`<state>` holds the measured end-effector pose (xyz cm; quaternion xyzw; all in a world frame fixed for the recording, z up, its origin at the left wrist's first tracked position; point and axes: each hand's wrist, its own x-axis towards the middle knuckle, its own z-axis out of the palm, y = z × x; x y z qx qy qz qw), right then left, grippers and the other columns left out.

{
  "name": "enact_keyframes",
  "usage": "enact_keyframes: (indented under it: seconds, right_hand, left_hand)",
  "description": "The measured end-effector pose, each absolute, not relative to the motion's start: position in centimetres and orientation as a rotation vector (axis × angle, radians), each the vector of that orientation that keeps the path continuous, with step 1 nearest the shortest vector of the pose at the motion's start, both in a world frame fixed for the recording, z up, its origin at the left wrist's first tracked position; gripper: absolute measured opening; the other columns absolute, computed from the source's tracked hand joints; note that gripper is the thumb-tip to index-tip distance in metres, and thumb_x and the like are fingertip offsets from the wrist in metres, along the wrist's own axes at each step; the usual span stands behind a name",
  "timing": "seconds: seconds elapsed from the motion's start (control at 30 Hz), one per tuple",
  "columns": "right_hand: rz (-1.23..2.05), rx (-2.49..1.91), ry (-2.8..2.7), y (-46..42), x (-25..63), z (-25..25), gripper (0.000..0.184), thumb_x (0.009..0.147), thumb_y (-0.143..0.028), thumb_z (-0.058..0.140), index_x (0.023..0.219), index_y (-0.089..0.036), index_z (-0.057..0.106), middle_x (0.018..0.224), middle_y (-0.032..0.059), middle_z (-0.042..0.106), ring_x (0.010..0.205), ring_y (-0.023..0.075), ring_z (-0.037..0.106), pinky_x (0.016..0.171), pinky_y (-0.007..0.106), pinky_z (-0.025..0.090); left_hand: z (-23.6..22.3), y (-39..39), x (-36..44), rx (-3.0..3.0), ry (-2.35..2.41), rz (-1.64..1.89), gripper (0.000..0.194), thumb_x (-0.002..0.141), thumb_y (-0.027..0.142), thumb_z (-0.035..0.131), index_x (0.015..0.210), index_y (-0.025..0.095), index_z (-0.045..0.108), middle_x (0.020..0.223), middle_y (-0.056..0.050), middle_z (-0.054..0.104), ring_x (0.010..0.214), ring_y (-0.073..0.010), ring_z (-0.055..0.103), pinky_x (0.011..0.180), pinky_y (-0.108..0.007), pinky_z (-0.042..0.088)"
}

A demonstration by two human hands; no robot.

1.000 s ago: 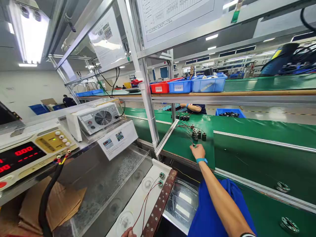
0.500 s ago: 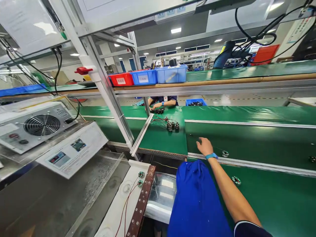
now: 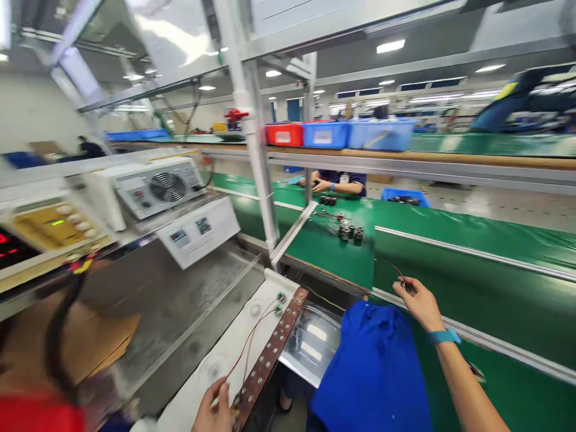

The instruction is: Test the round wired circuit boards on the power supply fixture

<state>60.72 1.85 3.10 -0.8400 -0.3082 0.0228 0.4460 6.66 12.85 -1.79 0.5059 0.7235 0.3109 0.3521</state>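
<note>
My right hand [image 3: 422, 303], with a blue band at the wrist, is closed on a small round motor part [image 3: 407, 287] over the green conveyor. A thin dark-red wire [image 3: 390, 264] trails from that part to the left; my fingers cover much of it. At the bottom, my left hand [image 3: 212, 411] pinches a red wire [image 3: 245, 347] beside a brown strip with metal studs [image 3: 270, 354]. Two small round green boards [image 3: 279, 303] with wires lie on the white ledge at the strip's far end. Something small near my left fingertips is blurred.
Several motor parts with wires [image 3: 348, 230] stand on a green board [image 3: 333, 258]. Across the line, a co-worker's hands [image 3: 321, 183] handle dark parts. A grey power unit [image 3: 157, 183] and a sheet with pictures [image 3: 200, 231] are left. Blue cloth [image 3: 373, 372] lies in front.
The view has swung left. My right hand was open above the conveyor and now has the motor part in its fingers. My left hand has come into view at the red wire.
</note>
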Motion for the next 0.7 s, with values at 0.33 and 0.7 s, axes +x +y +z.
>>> enact_keyframes:
  seconds: [0.33, 0.7]
  right_hand:
    - [0.995, -1.057, -2.122, 12.7, 31.1, 10.7, 0.036, 0.082, -0.042, 0.064, 0.114, -0.025, 0.068, 0.106, 0.0063, 0.069, 0.093, 0.0217, 0.062, 0.084, 0.033, 0.051]
    - [0.569, -1.296, -2.581, 22.4, 14.2, -0.4, 0.014, 0.089, -0.03, 0.059, 0.094, -0.018, 0.065, 0.092, 0.0095, 0.071, 0.085, 0.0218, 0.064, 0.072, 0.026, 0.04]
  left_hand:
    - [8.0, 6.3, 8.4, 2.154, 1.914, 1.279, 0.056, 0.089, 0.032, 0.055, 0.141, 0.02, 0.041, 0.149, -0.014, 0.043, 0.142, -0.031, 0.032, 0.113, -0.051, 0.03]
    - [2.4, 0.4, 0.5, 1.16, 1.791, 0.902, 0.048, 0.081, 0.062, 0.046, 0.089, 0.02, 0.066, 0.064, -0.003, 0.066, 0.056, -0.0183, 0.059, 0.054, -0.027, 0.043]
